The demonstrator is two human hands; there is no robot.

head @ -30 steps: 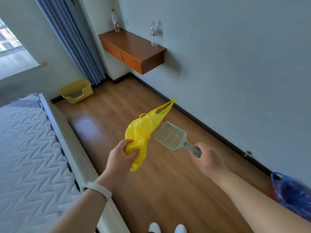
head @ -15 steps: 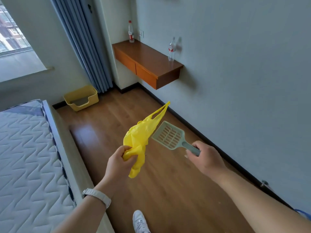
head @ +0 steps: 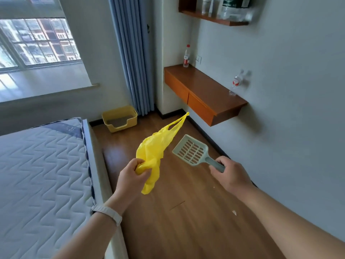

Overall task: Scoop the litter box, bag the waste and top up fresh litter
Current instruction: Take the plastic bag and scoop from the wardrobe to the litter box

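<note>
A yellow litter box (head: 119,118) with grey litter in it stands on the floor at the far end of the room, by the curtain. My left hand (head: 130,177) is shut on a crumpled yellow plastic bag (head: 156,146), whose handles stream up and to the right. My right hand (head: 230,175) grips the handle of a grey-green slotted litter scoop (head: 190,150), blade pointing up and left. Both hands are held out in front of me, well short of the litter box.
A bare quilted mattress (head: 41,174) on its bed frame fills the left side. A wall-mounted wooden desk (head: 203,94) with two bottles juts out on the right. A strip of wooden floor (head: 177,212) runs between them. A blue curtain (head: 132,53) hangs beside the litter box.
The view has tilted up and I have moved forward along the floor. The litter box looks nearer, the window and upper shelf have come into view. Both hands keep their hold.
</note>
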